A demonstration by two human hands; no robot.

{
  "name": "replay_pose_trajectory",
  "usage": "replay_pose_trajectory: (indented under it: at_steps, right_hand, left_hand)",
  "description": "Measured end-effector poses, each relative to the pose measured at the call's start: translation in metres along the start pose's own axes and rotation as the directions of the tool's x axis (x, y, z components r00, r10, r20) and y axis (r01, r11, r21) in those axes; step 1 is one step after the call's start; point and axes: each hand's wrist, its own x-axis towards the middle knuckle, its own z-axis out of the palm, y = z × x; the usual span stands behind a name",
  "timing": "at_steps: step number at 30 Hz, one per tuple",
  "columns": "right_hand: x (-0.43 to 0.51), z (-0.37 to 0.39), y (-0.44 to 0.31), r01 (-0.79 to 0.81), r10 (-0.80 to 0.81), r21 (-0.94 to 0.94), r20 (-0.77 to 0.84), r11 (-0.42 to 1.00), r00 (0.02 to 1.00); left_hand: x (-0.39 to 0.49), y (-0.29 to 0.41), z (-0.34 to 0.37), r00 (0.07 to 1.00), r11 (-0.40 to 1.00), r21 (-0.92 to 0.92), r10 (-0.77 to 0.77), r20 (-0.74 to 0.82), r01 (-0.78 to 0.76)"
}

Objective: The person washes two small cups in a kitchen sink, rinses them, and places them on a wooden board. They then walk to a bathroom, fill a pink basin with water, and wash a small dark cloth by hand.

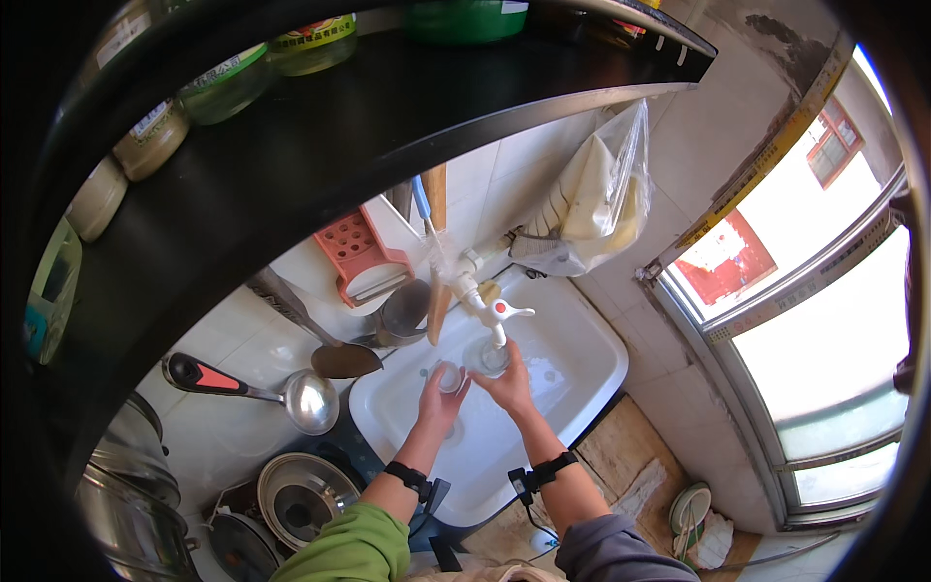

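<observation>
Over the white sink basin (596, 364), my right hand (511, 385) grips a clear, round container (481, 358) right under the spout of a white plastic tap (498, 314). The tap has a lever handle with a red dot. Water seems to be in or running into the container, though glare blurs it. My left hand (438, 400) holds a smaller clear round piece (446, 377), a lid or shallow cup; I cannot tell which. Both hands are close together, their fingertips nearly meeting.
A black shelf (349, 109) with bottles and jars overhangs the sink. On the left wall hang a ladle (311, 401), a spatula (346, 361) and a pink grater (367, 251). A plastic bag (604, 189) hangs behind the tap. Steel pots (134, 516) stand lower left; a window (822, 349) is at right.
</observation>
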Motion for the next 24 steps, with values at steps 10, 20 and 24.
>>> replay_pose_trajectory:
  at_steps: [10, 20, 24]
  right_hand:
    - [0.009, -0.019, 0.006, -0.012, -0.011, 0.101, 0.225, 0.995, 0.974]
    - [0.003, -0.020, 0.002, -0.023, -0.016, 0.143, 0.265, 0.989, 0.964]
    - [-0.002, -0.002, 0.007, -0.073, 0.024, 0.246, 0.193, 0.966, 0.981]
  left_hand:
    - [-0.018, -0.003, -0.029, 0.987, 0.988, -0.121, -0.110, -0.118, 0.096]
    - [-0.019, 0.000, 0.014, 0.988, 0.982, 0.133, -0.142, 0.064, 0.132]
    - [-0.018, -0.004, 0.025, 0.980, 0.975, 0.195, -0.137, 0.144, 0.108]
